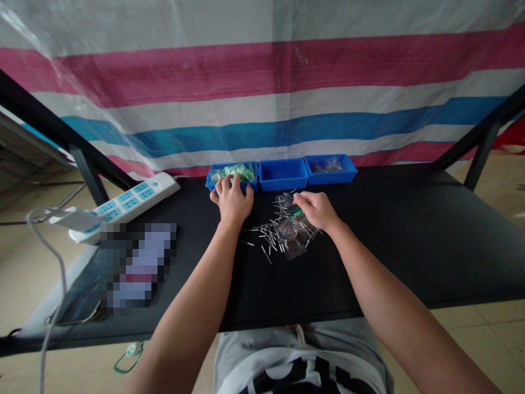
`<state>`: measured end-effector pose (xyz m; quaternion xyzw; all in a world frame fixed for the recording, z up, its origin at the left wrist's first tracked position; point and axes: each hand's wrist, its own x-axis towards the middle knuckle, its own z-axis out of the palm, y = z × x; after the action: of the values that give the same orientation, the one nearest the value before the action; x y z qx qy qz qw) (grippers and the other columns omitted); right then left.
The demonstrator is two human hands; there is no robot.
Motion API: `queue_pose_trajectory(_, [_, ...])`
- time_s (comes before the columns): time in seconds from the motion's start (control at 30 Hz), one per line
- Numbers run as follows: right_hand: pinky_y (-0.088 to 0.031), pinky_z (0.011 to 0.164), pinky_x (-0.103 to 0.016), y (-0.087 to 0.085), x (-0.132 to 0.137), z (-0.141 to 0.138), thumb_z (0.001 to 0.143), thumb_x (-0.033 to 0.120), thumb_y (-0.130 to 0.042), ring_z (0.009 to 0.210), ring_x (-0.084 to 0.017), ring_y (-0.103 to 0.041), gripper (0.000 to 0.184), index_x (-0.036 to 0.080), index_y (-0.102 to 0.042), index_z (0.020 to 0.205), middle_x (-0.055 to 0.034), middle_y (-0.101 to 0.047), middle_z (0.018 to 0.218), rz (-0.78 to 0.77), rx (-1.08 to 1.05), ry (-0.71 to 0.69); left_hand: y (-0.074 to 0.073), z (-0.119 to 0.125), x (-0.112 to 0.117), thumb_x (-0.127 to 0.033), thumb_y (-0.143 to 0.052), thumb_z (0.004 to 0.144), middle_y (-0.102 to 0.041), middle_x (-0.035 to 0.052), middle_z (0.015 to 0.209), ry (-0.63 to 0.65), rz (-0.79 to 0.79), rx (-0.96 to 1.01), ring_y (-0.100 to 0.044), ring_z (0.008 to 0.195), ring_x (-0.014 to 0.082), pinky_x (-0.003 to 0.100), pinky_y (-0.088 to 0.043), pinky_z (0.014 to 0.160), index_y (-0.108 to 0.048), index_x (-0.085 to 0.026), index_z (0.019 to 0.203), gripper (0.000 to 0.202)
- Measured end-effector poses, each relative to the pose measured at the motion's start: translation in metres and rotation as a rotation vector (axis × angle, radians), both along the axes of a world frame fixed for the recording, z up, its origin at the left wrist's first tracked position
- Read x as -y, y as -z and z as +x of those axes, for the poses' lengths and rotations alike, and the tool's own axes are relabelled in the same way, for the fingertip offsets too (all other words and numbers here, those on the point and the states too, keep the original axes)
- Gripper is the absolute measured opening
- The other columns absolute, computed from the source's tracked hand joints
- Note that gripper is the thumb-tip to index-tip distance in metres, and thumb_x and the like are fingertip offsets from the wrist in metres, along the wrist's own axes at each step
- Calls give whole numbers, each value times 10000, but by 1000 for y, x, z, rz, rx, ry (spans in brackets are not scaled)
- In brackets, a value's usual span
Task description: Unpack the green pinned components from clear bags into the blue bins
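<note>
My left hand reaches over the near edge of the left blue bin, fingers apart and bent down toward the green pieces in clear plastic inside it. My right hand is closed, thumb against the fingers, above the right side of a pile of thin metal pins. What its fingers hold, if anything, is hidden. A green piece shows just left of that hand. Small clear plastic bags lie among the pins.
Beside the left bin stand a blue bin with nothing visible inside and another holding small clear items. A white power strip with a plug and cable and a blurred-out object lie at left. A striped sheet hangs behind.
</note>
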<state>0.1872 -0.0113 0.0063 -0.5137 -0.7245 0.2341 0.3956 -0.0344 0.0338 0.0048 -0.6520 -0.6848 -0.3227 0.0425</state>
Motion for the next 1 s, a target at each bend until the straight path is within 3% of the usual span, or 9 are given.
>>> queue_pose_trajectory(0.27, [-359, 552, -265, 9, -6, 7, 924, 624, -351, 492, -129, -508, 591, 164, -672, 737, -4, -544, 524, 24, -93, 70, 1, 0, 1, -356, -508, 849, -499, 160, 1377, -11, -23, -14, -380, 1310, 364, 575, -287, 1052, -542, -207, 1324, 500])
queue_pose_trajectory(0.47, [-361, 545, -261, 10, -7, 7, 941, 538, -384, 489, -126, -512, 516, 164, -668, 728, -2, -555, 524, 47, -80, 81, -4, 6, 7, -340, -553, 824, -388, 187, 1456, 15, 86, 3, -340, 1326, 407, 592, -316, 1031, -492, -191, 1373, 571])
queue_pose_trajectory(0.57, [-375, 556, -256, 8, -7, 5, 902, 450, -498, 537, -137, -554, 377, 168, -666, 716, -11, -607, 567, 89, -29, 108, -6, 12, 12, -303, -559, 822, -519, 176, 1307, 171, 140, 10, -453, 1221, 362, 532, -389, 1001, -579, -165, 1278, 477])
queue_pose_trajectory(0.7, [-437, 629, -261, 9, -10, 5, 825, 316, -596, 639, -158, -619, 183, 171, -683, 755, -41, -696, 716, 138, 4, 132, -2, 17, 15, -140, -461, 829, -664, 98, 1013, 675, -8, -41, -601, 982, 231, 383, -489, 923, -686, -159, 1057, 320])
queue_pose_trajectory(0.77, [-453, 647, -267, 10, -11, 6, 810, 285, -601, 654, -162, -626, 155, 172, -684, 744, -48, -701, 733, 153, 15, 142, 1, 19, 16, -81, -441, 795, -678, 79, 994, 820, -107, -81, -622, 950, 209, 346, -508, 902, -700, -166, 1015, 350])
queue_pose_trajectory(1.0, [-460, 644, -268, 12, -12, 5, 804, 248, -593, 649, -162, -630, 146, 167, -679, 718, -51, -702, 717, 155, 29, 145, 7, 22, 15, -156, -532, 818, -664, 81, 989, 808, -228, -77, -627, 939, 217, 357, -518, 890, -699, -170, 979, 232])
